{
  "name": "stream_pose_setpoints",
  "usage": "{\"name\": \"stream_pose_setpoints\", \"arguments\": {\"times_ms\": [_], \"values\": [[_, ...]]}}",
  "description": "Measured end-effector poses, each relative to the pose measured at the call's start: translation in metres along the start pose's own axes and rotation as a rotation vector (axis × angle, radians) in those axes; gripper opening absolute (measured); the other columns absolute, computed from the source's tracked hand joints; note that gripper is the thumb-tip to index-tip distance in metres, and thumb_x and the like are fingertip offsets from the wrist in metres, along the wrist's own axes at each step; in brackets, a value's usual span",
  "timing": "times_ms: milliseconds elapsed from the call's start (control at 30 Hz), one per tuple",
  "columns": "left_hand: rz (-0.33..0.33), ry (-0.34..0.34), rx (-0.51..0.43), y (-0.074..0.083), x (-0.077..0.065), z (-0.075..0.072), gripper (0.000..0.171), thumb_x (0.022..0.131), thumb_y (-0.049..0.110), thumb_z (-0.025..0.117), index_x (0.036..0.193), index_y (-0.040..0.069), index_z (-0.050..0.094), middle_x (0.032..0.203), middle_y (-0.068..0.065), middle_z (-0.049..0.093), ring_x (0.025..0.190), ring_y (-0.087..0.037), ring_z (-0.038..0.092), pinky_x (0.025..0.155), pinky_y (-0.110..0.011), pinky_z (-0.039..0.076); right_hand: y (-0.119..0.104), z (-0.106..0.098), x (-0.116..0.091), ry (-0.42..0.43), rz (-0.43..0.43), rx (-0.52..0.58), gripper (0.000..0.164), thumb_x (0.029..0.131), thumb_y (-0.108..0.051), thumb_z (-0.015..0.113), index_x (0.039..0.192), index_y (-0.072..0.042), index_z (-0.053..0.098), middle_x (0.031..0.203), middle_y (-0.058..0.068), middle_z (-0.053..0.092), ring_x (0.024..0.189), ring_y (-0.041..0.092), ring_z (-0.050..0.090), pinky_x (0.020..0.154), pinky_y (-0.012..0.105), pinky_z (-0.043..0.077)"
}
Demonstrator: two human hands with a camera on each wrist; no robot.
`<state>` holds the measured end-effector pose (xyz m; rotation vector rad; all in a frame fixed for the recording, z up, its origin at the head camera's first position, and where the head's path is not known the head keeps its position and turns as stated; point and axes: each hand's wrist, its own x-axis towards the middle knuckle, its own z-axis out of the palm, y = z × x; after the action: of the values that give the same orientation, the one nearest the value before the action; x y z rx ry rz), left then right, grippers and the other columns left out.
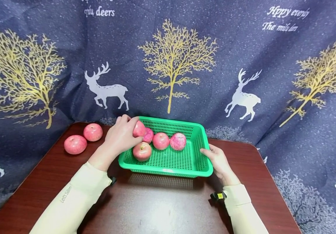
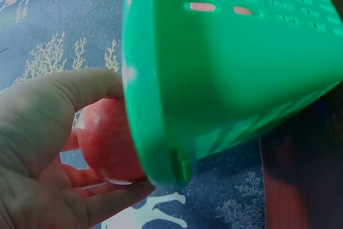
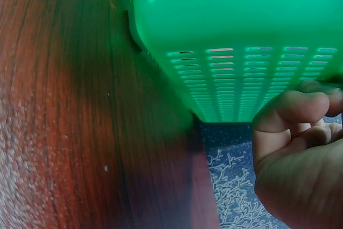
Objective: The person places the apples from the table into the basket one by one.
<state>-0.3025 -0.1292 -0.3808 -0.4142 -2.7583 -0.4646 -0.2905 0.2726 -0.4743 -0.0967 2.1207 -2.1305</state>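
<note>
A green plastic basket (image 1: 168, 171) with slotted walls stands on the table. At its left back corner my left hand (image 1: 122, 133) grips a red apple (image 1: 139, 129), fingers curled over it, just inside the rim. The left wrist view shows the same apple (image 2: 107, 140) between thumb and fingers, partly hidden by the basket wall. Inside the basket are several more apples, among them a yellowish-red one (image 1: 142, 151), a middle one (image 1: 161, 141) and a streaked one (image 1: 178, 141). My right hand (image 1: 218, 162) holds the basket's right rim, thumb over the edge and fingers outside.
Two apples, one nearer (image 1: 75, 144) and one farther (image 1: 93, 132), lie on the table's left back part. The dark red-brown table (image 1: 156, 201) ends at the back against a blue cloth (image 1: 173, 65) printed with trees and deer.
</note>
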Motion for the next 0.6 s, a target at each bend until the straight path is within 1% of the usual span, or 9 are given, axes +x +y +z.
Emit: {"name": "stream_pose_setpoints", "arguments": {"times_ms": [133, 267, 467, 600], "values": [[0.016, -0.015, -0.002, 0.007, 0.001, 0.005, 0.082, 0.073, 0.053, 0.076, 0.141, 0.017, 0.049, 0.118, -0.013, 0.047, 0.110, -0.031, 0.044, 0.071, -0.053, 0.052, 0.000, 0.000, 0.000, -0.003, -0.004, 0.002, 0.056, 0.095, -0.021, 0.066, 0.136, 0.010, 0.045, 0.118, 0.041, 0.055, 0.099, 0.051, 0.060, 0.076, 0.055, 0.054], [0.042, -0.037, -0.005, 0.013, 0.002, 0.010, 0.082, 0.073, 0.054, 0.076, 0.141, 0.017, 0.049, 0.120, -0.013, 0.048, 0.111, -0.030, 0.044, 0.073, -0.051, 0.052, 0.001, -0.001, 0.000, -0.007, -0.003, 0.009, 0.055, 0.095, -0.022, 0.066, 0.136, 0.009, 0.046, 0.118, 0.040, 0.055, 0.100, 0.051, 0.060, 0.076, 0.055, 0.054], [0.084, -0.060, -0.018, 0.021, 0.004, 0.016, 0.077, 0.074, 0.049, 0.074, 0.141, 0.019, 0.051, 0.121, -0.009, 0.048, 0.113, -0.027, 0.044, 0.074, -0.050, 0.052, 0.002, -0.001, 0.001, -0.013, -0.014, 0.009, 0.055, 0.094, -0.023, 0.066, 0.135, 0.008, 0.047, 0.118, 0.040, 0.056, 0.100, 0.051, 0.060, 0.076, 0.056, 0.054], [0.125, -0.087, 0.003, 0.028, 0.006, 0.021, 0.078, 0.073, 0.050, 0.074, 0.140, 0.017, 0.051, 0.120, -0.011, 0.048, 0.112, -0.028, 0.045, 0.076, -0.050, 0.052, 0.002, -0.002, 0.000, -0.012, -0.014, 0.001, 0.056, 0.093, -0.024, 0.067, 0.136, 0.008, 0.047, 0.118, 0.039, 0.056, 0.100, 0.050, 0.060, 0.076, 0.055, 0.054]]}}
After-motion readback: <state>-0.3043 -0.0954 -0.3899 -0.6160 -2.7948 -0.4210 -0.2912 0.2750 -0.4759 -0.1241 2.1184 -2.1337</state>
